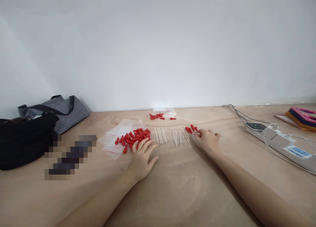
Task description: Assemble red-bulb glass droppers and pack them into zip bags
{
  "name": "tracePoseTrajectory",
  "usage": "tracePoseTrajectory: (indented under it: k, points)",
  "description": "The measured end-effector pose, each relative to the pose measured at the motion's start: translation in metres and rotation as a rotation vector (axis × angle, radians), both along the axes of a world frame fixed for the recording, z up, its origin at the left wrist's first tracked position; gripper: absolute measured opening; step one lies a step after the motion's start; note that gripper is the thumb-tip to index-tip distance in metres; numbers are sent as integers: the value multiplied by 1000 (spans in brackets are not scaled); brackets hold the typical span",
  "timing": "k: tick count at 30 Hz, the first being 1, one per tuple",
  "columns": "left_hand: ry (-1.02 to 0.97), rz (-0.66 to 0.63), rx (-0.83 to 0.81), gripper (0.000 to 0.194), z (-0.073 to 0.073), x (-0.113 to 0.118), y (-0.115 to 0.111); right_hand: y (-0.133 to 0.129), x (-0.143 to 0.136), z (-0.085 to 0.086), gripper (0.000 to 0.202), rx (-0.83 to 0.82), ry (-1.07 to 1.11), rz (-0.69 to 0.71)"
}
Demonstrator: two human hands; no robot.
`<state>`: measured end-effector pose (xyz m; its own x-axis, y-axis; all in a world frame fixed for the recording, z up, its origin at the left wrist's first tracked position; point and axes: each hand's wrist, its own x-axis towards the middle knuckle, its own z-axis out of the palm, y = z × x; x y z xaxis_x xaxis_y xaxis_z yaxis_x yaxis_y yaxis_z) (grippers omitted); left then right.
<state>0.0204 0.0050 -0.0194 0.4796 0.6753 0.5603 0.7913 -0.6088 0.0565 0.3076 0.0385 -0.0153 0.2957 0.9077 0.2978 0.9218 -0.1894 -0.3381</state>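
My left hand [143, 157] lies with fingers spread over the near edge of a pile of red rubber dropper bulbs [133, 139]; it grips none of them that I can see. Just right of the pile, many thin clear tubes [169, 137] lie side by side in a row. Beyond the row's right end, several droppers [190, 129] with red bulbs on clear tubes lie together. My right hand [207, 140] is at these, its fingers curled in on the rightmost dropper [196, 128]; the fingers partly cover it.
Clear zip bags [112, 139] lie under the bulb pile. Farther back are more red bulbs [156, 116] and thin tubes [171, 115]. A power strip [283, 143] with cables and stacked colourful pieces [302, 116] stand right; a black bag [27, 141] and striped bag [71, 115] left.
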Motion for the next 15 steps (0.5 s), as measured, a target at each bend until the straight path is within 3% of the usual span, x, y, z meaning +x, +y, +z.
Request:
tracePoseTrajectory:
  k: [7,15]
  points:
    - [-4,16,1,26,1,1,-1,5,-5,-5,32,-94,-19,-38]
    - [14,32,9,21,0,2,0,17,-20,0,31,-34,-58,23]
